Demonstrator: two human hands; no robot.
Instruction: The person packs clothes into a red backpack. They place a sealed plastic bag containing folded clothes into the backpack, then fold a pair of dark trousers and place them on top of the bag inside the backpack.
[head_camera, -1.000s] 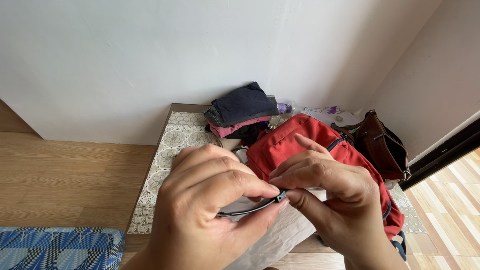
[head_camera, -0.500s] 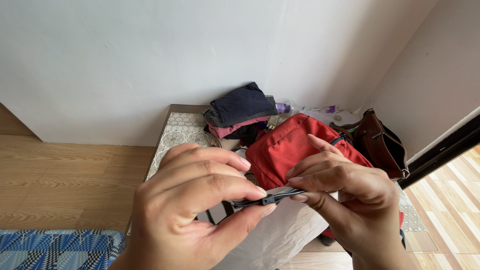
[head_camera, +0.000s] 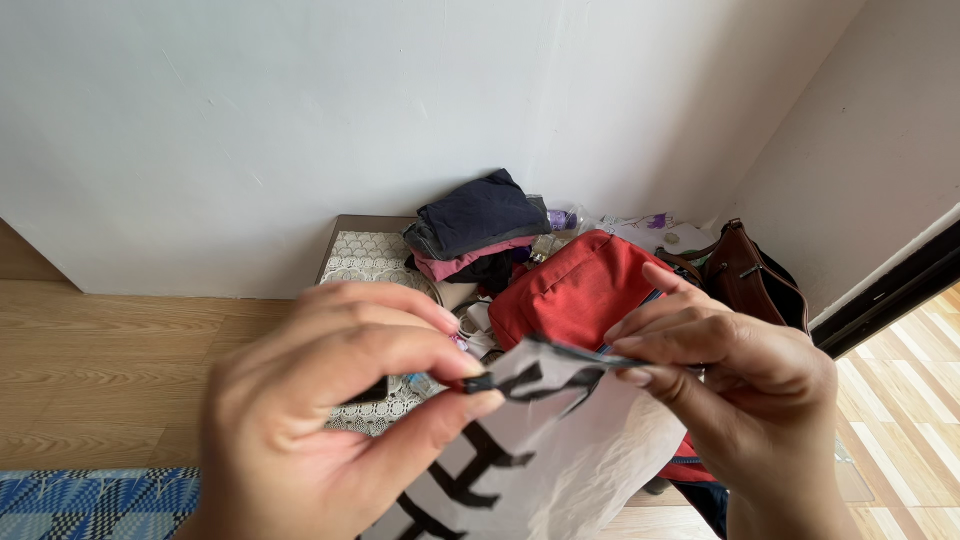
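Note:
I hold a white plastic zip bag (head_camera: 560, 455) with black markings up in front of me. My left hand (head_camera: 330, 420) pinches the small black slider at the bag's top edge between thumb and forefinger. My right hand (head_camera: 745, 375) pinches the black zip strip at the other end of the top edge. The strip between the two hands gapes apart, so the bag's mouth is partly open. Behind the bag lies a red backpack (head_camera: 580, 285) on a low table.
The low table (head_camera: 365, 255) has a lace cover and stands against the white wall. A pile of folded clothes (head_camera: 475, 225) sits at its back, a brown leather bag (head_camera: 755, 285) at the right. A blue patterned cushion (head_camera: 90, 500) lies at bottom left on the wooden floor.
My left hand has drawn the slider leftward along the zip strip, away from my right hand. The bag's mouth has come apart and its black markings now show.

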